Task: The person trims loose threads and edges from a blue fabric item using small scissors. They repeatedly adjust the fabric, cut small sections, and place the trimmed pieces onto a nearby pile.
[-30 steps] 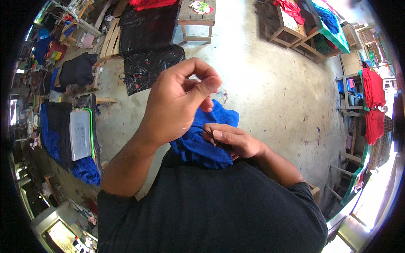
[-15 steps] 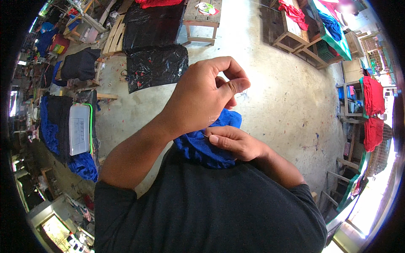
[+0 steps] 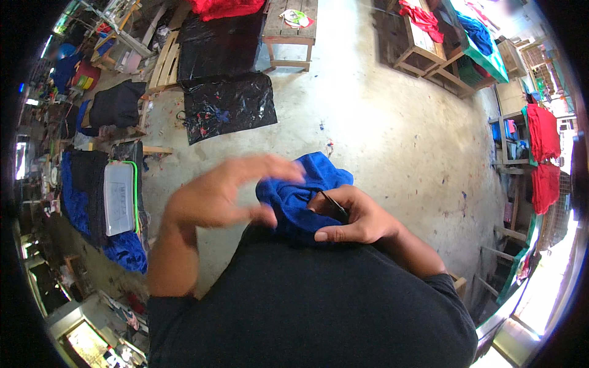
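Observation:
A bunched blue cloth [image 3: 316, 172] lies in front of my black shirt, at the middle of the view. My right hand [image 3: 359, 218] is at the cloth's right side, its thumb stretched over the near folds. Held in that hand is a slim dark metal tool, apparently thread snips [image 3: 332, 203], partly hidden by the fingers. My left hand [image 3: 224, 193], smeared by motion, reaches over the cloth's left edge. Its fingers and thumb are curved and apart, with nothing seen between them; whether they touch the cloth I cannot tell.
Black plastic sheeting [image 3: 230, 107] covers floor ahead. A wooden bench [image 3: 291, 40] stands beyond it. On the left is a clear box with a green rim [image 3: 119, 199], beside dark and blue cloth. Red garments [image 3: 543, 135] hang at right, near wooden tables with more cloth.
My left hand has come down and left from above the cloth, and its pinched fingers have spread. My right hand's thumb has moved away from its fingers, and more of the dark tool shows.

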`<act>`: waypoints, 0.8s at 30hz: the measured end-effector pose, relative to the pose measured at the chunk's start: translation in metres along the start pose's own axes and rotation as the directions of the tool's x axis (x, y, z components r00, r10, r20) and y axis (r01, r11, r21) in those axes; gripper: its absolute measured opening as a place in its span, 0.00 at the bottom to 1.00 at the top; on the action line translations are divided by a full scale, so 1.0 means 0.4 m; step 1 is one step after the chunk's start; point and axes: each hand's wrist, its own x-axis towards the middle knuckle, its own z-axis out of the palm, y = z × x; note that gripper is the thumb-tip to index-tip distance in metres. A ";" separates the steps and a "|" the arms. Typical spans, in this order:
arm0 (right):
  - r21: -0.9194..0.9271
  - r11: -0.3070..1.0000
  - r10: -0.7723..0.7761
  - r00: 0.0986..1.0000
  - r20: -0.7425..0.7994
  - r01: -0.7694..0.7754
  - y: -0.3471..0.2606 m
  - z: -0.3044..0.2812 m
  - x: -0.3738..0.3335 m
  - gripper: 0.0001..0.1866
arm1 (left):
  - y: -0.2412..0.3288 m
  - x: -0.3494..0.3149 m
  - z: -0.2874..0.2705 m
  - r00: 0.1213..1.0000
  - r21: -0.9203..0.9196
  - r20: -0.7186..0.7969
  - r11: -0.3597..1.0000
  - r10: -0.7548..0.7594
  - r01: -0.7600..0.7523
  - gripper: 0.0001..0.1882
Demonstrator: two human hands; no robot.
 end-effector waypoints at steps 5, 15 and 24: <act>-0.398 0.889 -0.298 0.946 -0.127 0.227 -0.058 -0.010 0.016 0.20 | 0.051 0.019 0.062 0.970 0.096 -0.117 0.970 -0.211 0.223 0.17; -0.814 0.301 -0.919 0.378 -0.110 0.497 -0.013 -0.040 0.006 0.15 | 0.096 0.036 0.150 0.666 0.733 -0.510 0.680 0.545 0.005 0.20; -0.804 0.171 -0.967 0.254 -0.026 0.570 -0.005 -0.114 -0.032 0.13 | 0.158 0.101 0.197 0.780 0.747 -0.474 0.655 0.409 0.110 0.19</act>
